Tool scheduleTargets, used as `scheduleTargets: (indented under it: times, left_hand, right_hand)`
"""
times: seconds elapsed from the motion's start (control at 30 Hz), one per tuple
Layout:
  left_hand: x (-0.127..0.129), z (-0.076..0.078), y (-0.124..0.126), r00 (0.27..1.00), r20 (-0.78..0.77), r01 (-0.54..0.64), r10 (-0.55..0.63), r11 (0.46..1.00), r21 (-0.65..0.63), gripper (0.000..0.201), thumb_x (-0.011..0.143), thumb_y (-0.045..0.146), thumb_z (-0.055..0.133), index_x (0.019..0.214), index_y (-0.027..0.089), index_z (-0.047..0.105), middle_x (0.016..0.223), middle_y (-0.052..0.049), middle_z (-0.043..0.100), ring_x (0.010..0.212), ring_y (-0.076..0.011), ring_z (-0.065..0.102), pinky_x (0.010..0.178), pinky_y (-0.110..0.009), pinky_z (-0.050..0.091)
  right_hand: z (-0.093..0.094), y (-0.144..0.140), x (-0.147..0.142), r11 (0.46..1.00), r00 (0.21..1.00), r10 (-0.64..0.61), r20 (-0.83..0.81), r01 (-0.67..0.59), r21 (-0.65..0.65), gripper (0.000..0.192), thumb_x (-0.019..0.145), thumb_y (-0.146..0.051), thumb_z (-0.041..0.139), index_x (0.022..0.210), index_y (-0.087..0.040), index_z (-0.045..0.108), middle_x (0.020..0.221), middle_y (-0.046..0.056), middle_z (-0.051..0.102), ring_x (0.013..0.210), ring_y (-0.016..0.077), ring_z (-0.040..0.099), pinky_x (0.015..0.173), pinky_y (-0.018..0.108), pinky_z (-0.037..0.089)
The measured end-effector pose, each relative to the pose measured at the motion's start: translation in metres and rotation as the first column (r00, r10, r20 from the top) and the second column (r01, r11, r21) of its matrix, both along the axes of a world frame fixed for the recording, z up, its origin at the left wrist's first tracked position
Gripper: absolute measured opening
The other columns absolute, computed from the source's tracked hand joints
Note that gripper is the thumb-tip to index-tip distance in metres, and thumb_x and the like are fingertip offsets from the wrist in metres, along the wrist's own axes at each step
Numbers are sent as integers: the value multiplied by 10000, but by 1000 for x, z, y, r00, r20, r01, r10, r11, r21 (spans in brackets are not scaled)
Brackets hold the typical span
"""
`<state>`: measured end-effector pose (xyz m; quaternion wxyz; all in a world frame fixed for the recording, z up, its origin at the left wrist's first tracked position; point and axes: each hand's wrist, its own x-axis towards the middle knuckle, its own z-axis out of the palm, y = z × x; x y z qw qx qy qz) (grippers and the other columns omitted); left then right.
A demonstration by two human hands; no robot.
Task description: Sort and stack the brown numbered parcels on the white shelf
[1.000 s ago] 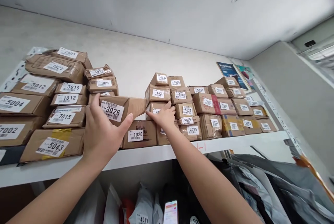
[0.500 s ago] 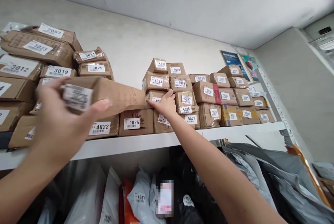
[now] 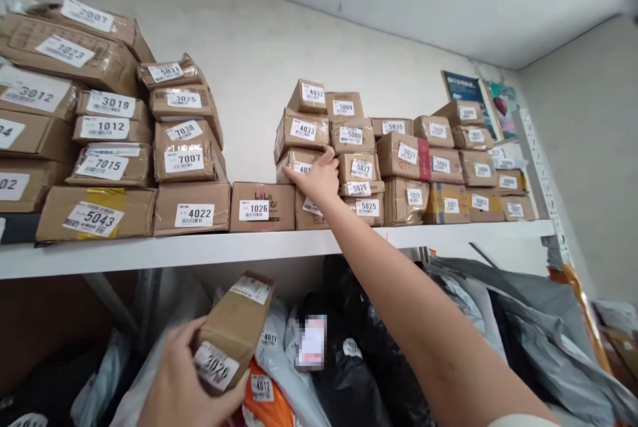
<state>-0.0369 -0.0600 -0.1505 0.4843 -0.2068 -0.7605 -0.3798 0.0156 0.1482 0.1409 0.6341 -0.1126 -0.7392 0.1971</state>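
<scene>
My left hand (image 3: pixel 192 374) is wrapped around a small brown cardboard box (image 3: pixel 239 327) labelled 3026, held tilted below the shelf edge. Up on the shelf, my right hand (image 3: pixel 319 178) rests with fingers spread against the front of a cardboard box (image 3: pixel 299 161) whose label is partly covered. Directly above it sits the box marked 4033 (image 3: pixel 302 129), topped by the box marked 4032 (image 3: pixel 308 95). Beneath my right hand is another box (image 3: pixel 304 208), its label half hidden. The box marked 1026 (image 3: pixel 263 208) stands to the left of that stack.
A white shelf (image 3: pixel 199 248) carries several stacks of labelled cartons, including box 4022 (image 3: pixel 192 208) and box 5043 (image 3: pixel 97 214). Below it hang or lie plastic parcel bags, among them an orange bag (image 3: pixel 272 407) and black bags (image 3: pixel 349 374). A perforated upright (image 3: pixel 541 168) stands at right.
My left hand has brought the 3026 box down from in front of the stacks to below the shelf edge. My right hand stays against the same stack. The view has shifted slightly.
</scene>
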Motion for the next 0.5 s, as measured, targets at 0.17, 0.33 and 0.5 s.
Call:
scheduleTargets:
  times: [0.17,0.33,0.5]
  left_hand:
    - [-45,-25,54,936,270,-68,227,868,-493,619,694,233,603,1277,72,471,1186,-205,483,1051,-337,557,819,-426,493]
    - [-23,-13,64,958,59,-199,280,800,-565,581,750,403,596,1226,70,590,1310,-281,465,1200,-411,495,941,-492,456]
    - [39,80,69,742,-671,-226,-3,941,-254,389,822,376,534,1152,170,561,1113,-147,582,996,-275,580,777,-389,538]
  right_hand:
    - [-2,-1,4,1000,1000,27,6,-27,3,994,647,-602,723,1354,-97,240,1279,273,437,1130,406,516,901,500,465]
    - [4,0,9,1000,995,3,95,-5,24,1126,638,-659,702,1435,-106,130,1283,284,445,1126,417,531,884,512,476]
    - [20,18,37,982,944,68,323,-119,143,1181,702,-746,576,1470,-73,-16,1208,287,566,1044,400,597,820,511,500]
